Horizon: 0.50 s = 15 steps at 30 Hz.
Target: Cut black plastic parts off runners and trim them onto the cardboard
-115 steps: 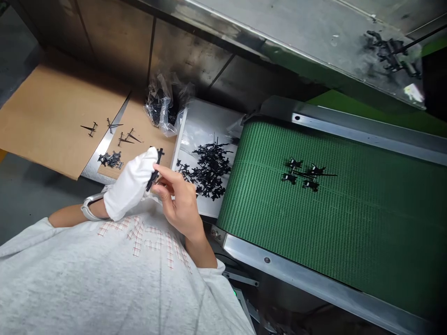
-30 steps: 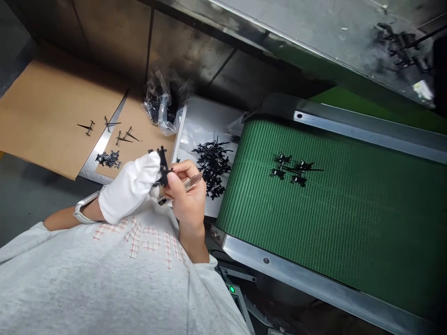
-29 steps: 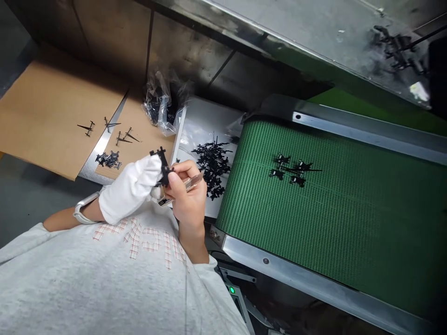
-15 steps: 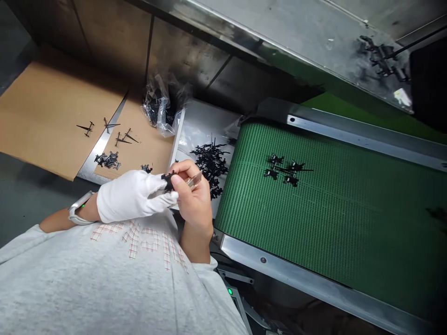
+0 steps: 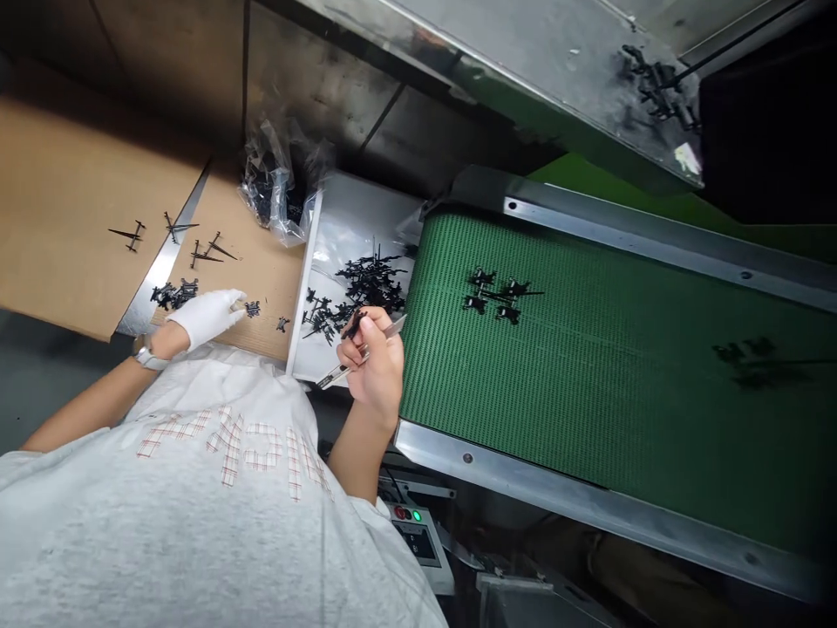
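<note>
My left hand (image 5: 206, 315), in a white glove, reaches left onto the cardboard sheet (image 5: 58, 201), its fingertips at a small black plastic part (image 5: 252, 308). Its fingers look curled; whether they grip anything I cannot make out. My bare right hand (image 5: 374, 361) is closed on a metal cutter (image 5: 361, 353) and pinches a small black piece (image 5: 354, 324) over the white tray (image 5: 366, 222). A heap of black moulded parts (image 5: 359, 286) lies in that tray.
A green conveyor belt (image 5: 588, 375) carries a black sprue of parts (image 5: 495, 296) and a second, blurred one (image 5: 751, 362) at right. Loose black parts (image 5: 171, 293) and runners (image 5: 196, 249) lie on the cardboard. A clear bag of parts (image 5: 268, 187) sits behind. A control box (image 5: 418, 536) is below.
My hands have parted: the gloved left hand swung left and down to the cardboard, the right hand stayed over the tray with the cutter. The belt's sprue moved left; another appeared at right.
</note>
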### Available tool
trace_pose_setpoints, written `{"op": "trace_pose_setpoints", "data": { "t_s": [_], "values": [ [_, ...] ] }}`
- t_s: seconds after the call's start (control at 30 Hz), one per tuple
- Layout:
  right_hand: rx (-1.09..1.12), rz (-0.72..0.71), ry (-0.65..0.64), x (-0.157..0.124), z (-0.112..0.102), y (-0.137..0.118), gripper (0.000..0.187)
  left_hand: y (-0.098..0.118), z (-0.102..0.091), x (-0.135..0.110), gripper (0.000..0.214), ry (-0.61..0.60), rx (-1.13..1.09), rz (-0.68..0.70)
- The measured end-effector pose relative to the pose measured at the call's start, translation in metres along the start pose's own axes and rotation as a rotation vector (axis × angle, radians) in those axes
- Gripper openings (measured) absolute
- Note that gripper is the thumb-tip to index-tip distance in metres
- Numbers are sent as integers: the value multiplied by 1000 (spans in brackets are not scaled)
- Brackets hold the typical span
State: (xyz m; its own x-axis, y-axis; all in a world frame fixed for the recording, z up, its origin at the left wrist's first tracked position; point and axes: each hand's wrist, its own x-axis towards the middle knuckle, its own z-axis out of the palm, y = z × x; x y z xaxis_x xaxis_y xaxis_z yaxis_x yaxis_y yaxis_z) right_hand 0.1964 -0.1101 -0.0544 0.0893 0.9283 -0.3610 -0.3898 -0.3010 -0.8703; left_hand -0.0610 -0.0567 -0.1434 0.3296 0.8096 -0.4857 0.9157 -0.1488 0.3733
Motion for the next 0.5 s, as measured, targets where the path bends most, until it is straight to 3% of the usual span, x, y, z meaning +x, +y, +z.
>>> {"op": "trace_pose_setpoints", "data": {
  "t_s": [0.17,0.3,0.4,0.5],
  "values": [
    [3,43,9,0,-5,14,37,36,49,53,41,-100,43,211],
    [13,58,7,0,-6,20,36,59,69,85,38,-135,47,232],
    [24,67,-1,0,-6,23,37,64,74,91,39,-127,-2,193],
    [34,77,-17,-1,-4,25,38,64,71,81,39,-111,-96,174]
  ]
}}
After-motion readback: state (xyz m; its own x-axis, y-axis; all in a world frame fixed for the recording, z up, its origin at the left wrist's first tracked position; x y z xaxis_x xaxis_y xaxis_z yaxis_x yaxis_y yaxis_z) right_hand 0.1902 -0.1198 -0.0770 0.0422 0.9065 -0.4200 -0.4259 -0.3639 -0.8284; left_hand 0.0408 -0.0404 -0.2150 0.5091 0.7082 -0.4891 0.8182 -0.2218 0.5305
